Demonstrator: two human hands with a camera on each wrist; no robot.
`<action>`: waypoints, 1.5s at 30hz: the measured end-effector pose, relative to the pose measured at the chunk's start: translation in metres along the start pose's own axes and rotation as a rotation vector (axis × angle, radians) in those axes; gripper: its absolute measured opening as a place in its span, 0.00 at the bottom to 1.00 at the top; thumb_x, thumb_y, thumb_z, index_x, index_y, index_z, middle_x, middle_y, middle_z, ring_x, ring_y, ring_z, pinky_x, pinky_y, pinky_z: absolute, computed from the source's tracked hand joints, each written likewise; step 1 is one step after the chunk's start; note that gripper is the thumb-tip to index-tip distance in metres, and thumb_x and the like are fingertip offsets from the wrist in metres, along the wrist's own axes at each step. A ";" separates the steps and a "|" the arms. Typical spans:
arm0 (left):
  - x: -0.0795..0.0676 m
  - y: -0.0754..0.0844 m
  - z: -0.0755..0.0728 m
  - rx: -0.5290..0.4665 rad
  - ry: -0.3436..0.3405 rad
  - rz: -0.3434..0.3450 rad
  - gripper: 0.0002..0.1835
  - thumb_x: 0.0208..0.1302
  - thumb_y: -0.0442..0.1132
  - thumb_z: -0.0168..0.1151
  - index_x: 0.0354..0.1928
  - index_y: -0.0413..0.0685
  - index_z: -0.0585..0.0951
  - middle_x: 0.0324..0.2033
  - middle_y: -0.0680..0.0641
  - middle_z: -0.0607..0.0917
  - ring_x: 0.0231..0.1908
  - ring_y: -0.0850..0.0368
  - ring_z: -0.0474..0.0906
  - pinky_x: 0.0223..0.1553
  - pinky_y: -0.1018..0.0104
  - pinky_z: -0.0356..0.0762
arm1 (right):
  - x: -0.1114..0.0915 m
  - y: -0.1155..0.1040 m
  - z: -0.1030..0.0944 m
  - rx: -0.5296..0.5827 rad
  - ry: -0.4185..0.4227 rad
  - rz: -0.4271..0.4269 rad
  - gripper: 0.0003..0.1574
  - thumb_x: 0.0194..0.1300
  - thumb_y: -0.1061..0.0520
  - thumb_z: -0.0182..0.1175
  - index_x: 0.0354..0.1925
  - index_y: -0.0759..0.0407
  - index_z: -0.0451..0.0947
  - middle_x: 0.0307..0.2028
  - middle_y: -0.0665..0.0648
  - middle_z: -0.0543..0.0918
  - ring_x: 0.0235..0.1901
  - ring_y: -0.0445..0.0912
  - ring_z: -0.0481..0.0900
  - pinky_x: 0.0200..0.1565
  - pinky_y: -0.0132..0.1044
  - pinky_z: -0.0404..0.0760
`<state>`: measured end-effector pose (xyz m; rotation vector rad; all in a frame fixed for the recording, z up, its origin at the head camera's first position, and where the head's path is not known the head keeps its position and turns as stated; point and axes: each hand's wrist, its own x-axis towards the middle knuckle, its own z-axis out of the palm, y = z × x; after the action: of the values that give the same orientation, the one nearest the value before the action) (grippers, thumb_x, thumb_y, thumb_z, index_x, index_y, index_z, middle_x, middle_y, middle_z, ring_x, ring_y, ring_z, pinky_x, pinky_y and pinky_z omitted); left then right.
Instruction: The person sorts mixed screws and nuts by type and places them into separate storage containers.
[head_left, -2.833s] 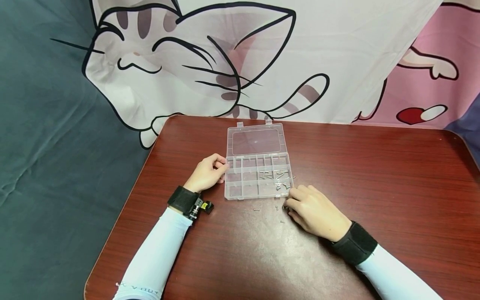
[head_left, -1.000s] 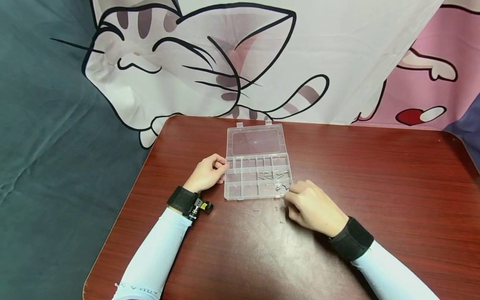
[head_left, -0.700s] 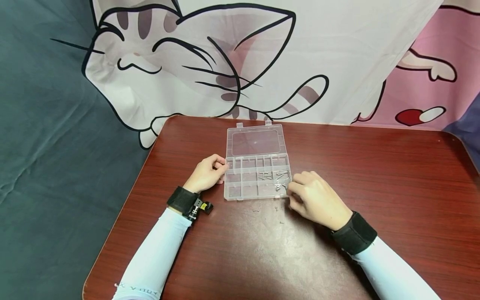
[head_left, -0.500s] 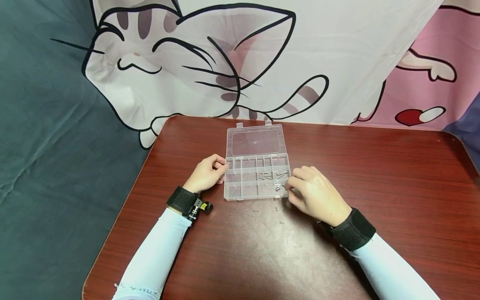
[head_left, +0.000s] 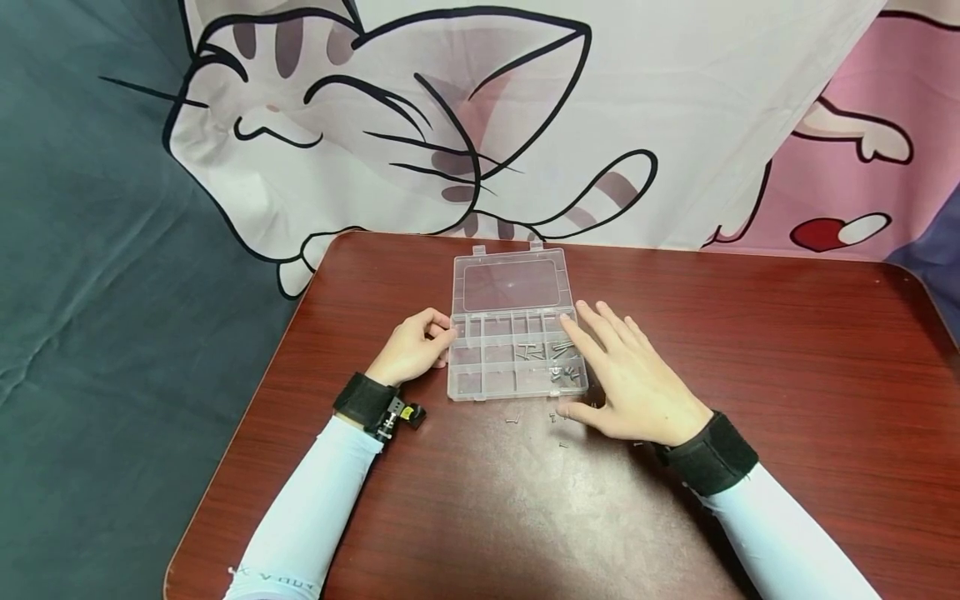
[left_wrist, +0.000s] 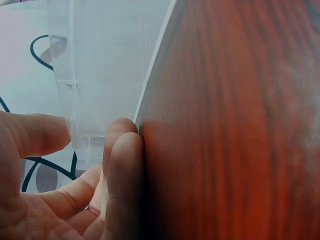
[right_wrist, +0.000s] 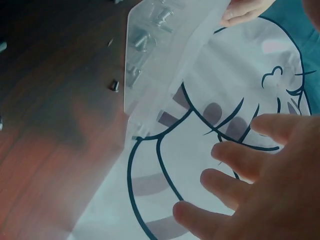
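A clear plastic compartment box lies on the table with its lid folded back. Small metal screws sit in its right-hand compartments, some also visible through the box wall in the right wrist view. My left hand holds the box's left edge; in the left wrist view the thumb and fingers lie on either side of that edge. Over the right edge of the box, my right hand spreads its fingers, with nothing between them.
Several loose screws lie on the brown table, among them a screw before the box and a dark screw beside it in the right wrist view. A cat-print cloth hangs behind the table.
My right hand, its fingertips together at the box's front right corner before, has moved slightly back and spread its fingers. The front right compartment's screws show more fully. My left hand stays put.
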<state>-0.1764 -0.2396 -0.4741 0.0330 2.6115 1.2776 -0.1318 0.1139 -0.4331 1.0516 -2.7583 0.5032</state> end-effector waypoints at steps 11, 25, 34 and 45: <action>0.000 -0.002 0.000 -0.009 -0.005 -0.004 0.13 0.76 0.47 0.60 0.53 0.48 0.78 0.33 0.46 0.86 0.26 0.55 0.86 0.34 0.64 0.84 | -0.002 0.007 -0.003 0.004 -0.027 0.025 0.70 0.55 0.23 0.69 0.82 0.52 0.54 0.82 0.64 0.54 0.81 0.64 0.50 0.76 0.69 0.57; 0.002 -0.003 0.001 -0.011 0.010 0.011 0.12 0.75 0.48 0.60 0.52 0.50 0.79 0.31 0.46 0.86 0.26 0.54 0.86 0.33 0.62 0.85 | -0.020 0.019 -0.006 -0.003 -0.020 0.021 0.66 0.54 0.28 0.73 0.78 0.58 0.61 0.79 0.67 0.60 0.79 0.66 0.56 0.76 0.66 0.58; 0.001 -0.004 0.001 -0.016 0.007 0.007 0.12 0.75 0.48 0.60 0.52 0.49 0.79 0.31 0.47 0.86 0.25 0.55 0.86 0.33 0.64 0.85 | -0.045 0.026 -0.007 -0.001 0.018 -0.053 0.53 0.53 0.35 0.77 0.68 0.61 0.74 0.73 0.68 0.69 0.73 0.66 0.67 0.70 0.67 0.68; 0.000 -0.002 0.001 -0.018 0.004 0.001 0.12 0.75 0.48 0.61 0.52 0.50 0.79 0.32 0.46 0.86 0.25 0.55 0.86 0.33 0.64 0.84 | -0.078 0.030 -0.003 -0.017 0.025 -0.125 0.44 0.51 0.39 0.77 0.61 0.60 0.81 0.63 0.65 0.78 0.63 0.60 0.76 0.61 0.60 0.76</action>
<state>-0.1765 -0.2405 -0.4761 0.0282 2.6038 1.3025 -0.0938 0.1841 -0.4576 1.1955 -2.6496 0.4715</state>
